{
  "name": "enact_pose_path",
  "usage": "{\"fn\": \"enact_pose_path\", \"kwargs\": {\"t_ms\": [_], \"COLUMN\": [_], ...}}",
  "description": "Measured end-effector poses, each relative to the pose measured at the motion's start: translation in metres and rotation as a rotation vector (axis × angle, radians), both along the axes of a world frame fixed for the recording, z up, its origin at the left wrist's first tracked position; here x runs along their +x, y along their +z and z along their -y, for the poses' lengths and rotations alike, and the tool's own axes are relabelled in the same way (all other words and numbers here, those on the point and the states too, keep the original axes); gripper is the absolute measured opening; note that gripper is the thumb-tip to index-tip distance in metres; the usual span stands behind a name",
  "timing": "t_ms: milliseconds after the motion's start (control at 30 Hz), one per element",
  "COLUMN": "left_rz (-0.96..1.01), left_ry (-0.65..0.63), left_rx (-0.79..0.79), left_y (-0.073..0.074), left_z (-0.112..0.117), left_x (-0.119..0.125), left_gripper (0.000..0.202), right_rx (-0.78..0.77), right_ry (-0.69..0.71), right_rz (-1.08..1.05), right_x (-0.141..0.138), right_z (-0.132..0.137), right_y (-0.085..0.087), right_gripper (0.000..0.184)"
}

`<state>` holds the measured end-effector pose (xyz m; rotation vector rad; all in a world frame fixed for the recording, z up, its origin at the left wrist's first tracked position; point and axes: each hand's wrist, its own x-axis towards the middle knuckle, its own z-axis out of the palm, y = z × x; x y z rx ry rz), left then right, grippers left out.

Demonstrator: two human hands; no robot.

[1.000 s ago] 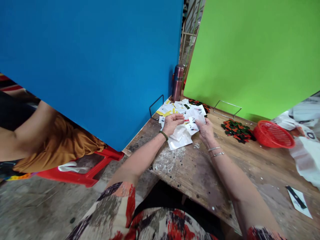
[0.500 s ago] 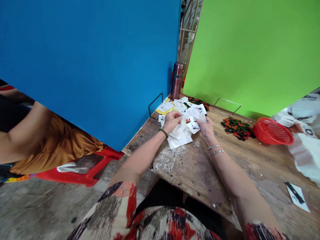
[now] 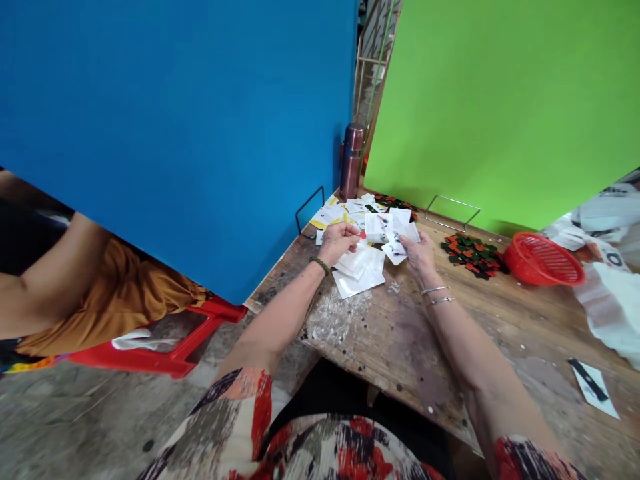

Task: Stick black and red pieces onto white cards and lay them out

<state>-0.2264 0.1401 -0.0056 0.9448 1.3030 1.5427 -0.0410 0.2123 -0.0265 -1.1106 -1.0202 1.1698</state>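
Note:
My right hand (image 3: 421, 257) is closed on several small white printed cards (image 3: 395, 251), fanned out toward the left. To their left, my left hand (image 3: 340, 244) has its fingers pinched together. Whatever those fingers hold, if anything, is too small to make out. Just under and in front of the left hand, white slips and clear packets (image 3: 361, 270) lie in a loose stack on the table. Behind both hands is a spread of white and yellow printed papers (image 3: 333, 213).
A pile of dark green and orange pieces (image 3: 473, 255) sits right of my hands, beside a red plastic basket (image 3: 544, 260). A thermos flask (image 3: 353, 163) stands in the corner between the blue panel (image 3: 180, 120) and green panel (image 3: 500, 100). A person sits at far left.
My hands have drawn apart a little, the left shifting left and the right shifting right. The cards at the right hand are now fanned wider.

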Motion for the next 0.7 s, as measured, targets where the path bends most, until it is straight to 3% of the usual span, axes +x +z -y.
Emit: {"fn": "enact_pose_path", "kwargs": {"t_ms": [100,167,233,400,533,633,700], "left_rz": [0.079,0.089,0.088,0.059,-0.119,-0.332,-0.461], "left_ry": [-0.045,-0.080,-0.111,-0.159,-0.216,-0.127,-0.055], "left_rx": [0.009,0.017,0.027,0.081,0.118,0.161,0.248], "left_y": [0.006,0.010,0.011,0.004,0.001,0.005,0.008], "left_z": [0.004,0.006,0.008,0.010,0.012,0.012,0.009], "left_x": [0.001,0.006,0.011,0.020,0.022,0.019,0.016], "left_gripper": [0.017,0.017,0.020,0.022,0.018,0.021,0.041], "right_rx": [0.088,0.239,0.335,0.199,0.070,-0.055,-0.118], "right_ry": [0.091,0.049,-0.007,0.166,0.281,0.311,0.341], "right_rz": [0.393,0.691,0.787,0.422,0.218,0.101,0.058], "right_x": [0.006,0.007,0.006,-0.008,-0.014,-0.009,-0.004], "right_z": [0.001,0.005,0.011,0.034,0.049,0.052,0.052], "right_y": [0.003,0.009,0.016,0.025,0.025,0.026,0.029], "right_gripper": [0.048,0.052,0.054,0.059,0.046,0.040,0.036]}}
